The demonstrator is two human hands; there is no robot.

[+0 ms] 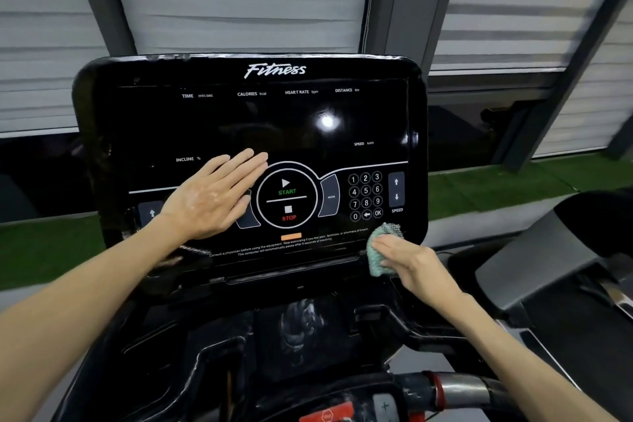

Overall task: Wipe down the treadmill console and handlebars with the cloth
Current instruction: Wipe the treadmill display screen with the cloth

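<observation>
Shuttered windows behind. My left hand [212,197] lies flat, fingers straight, on the console [250,120], and my right hand [411,264] holds the bunched cloth [380,250] against its lower right corner. If my left palm slides, it could press the START button [287,187].

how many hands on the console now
2: the left hand lies flat on the console left of the START button; the right hand holds the cloth against its lower right edge.
</observation>
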